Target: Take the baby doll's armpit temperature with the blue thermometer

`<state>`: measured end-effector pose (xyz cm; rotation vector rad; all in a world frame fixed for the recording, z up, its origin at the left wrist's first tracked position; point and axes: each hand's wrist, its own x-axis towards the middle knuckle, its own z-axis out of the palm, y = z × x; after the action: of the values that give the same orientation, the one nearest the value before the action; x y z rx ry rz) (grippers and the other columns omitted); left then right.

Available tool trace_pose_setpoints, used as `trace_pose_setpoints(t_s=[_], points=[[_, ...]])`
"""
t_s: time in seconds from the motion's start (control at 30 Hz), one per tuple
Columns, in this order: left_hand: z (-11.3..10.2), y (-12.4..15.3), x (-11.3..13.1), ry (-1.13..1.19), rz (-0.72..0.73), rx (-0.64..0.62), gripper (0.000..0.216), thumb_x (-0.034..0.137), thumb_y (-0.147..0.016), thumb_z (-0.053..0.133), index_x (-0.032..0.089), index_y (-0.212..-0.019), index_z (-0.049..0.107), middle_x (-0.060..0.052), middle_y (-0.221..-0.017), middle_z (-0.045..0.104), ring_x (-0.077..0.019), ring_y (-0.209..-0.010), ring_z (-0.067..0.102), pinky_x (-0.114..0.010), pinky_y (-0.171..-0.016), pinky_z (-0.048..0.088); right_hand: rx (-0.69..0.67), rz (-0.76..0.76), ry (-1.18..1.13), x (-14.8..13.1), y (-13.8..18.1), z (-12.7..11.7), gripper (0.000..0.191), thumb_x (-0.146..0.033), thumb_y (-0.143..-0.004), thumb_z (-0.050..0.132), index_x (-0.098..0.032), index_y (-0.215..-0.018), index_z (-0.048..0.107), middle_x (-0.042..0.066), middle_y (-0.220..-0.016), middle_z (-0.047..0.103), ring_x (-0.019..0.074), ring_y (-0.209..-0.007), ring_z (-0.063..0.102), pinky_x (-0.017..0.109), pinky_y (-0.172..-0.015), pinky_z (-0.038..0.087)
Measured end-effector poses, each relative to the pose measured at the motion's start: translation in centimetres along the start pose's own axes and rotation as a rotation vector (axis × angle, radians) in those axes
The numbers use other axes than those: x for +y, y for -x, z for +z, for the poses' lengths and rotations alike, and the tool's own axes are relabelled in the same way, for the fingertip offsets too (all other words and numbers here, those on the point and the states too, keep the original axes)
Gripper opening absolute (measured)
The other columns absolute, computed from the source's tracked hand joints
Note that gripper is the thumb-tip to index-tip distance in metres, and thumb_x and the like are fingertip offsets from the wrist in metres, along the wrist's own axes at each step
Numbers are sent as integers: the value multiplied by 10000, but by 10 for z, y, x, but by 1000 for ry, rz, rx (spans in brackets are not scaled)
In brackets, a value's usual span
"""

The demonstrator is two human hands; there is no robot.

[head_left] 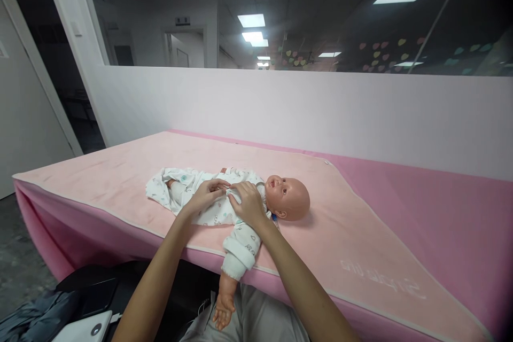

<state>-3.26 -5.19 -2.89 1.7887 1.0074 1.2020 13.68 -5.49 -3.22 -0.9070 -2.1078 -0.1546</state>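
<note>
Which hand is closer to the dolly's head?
The right hand: it's on the dolly's chest, close to the head. The left hand is farther away, toward the legs.

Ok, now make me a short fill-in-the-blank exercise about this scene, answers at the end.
The doll has one sleeved ____ reaching past the edge of the mat.
Of the left hand and right hand, the ____ one is nearer the doll's head.
The head is bald, without ____.
In the window, the small coloured shapes are ____.

Missing words: arm; right; hair; hearts.
</note>
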Motion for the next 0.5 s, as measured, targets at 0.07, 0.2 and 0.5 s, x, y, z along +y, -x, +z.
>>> trace_pose_setpoints(t_s=[0.07,0.2,0.5], points=[[0,0,0,16,4,1,287,266,-735,552,139,-984,616,-56,-865,626,-170,-829,562,-269,-763,419,-7,-5,12,0,0,0,154,-251,-828,473,-189,-944,552,61,-916,610,195,-886,521,324,-785,384],[1,0,3,15,-1,3,288,294,-741,544,145,-973,626,-56,-843,634,-187,-840,570,-288,-772,425,-13,-15,21,0,0,0,168,-277,-855,452,-184,-949,556,60,-901,613,189,-881,521,316,-780,382],[-3,1,-2,-5,1,-20,316,299,-714,581,147,-987,630,-42,-752,617,-149,-690,553,-242,-604,426,0,-16,33,3,0,3,180,-299,-874,435,-186,-928,565,54,-877,621,182,-858,526,308,-763,380]])
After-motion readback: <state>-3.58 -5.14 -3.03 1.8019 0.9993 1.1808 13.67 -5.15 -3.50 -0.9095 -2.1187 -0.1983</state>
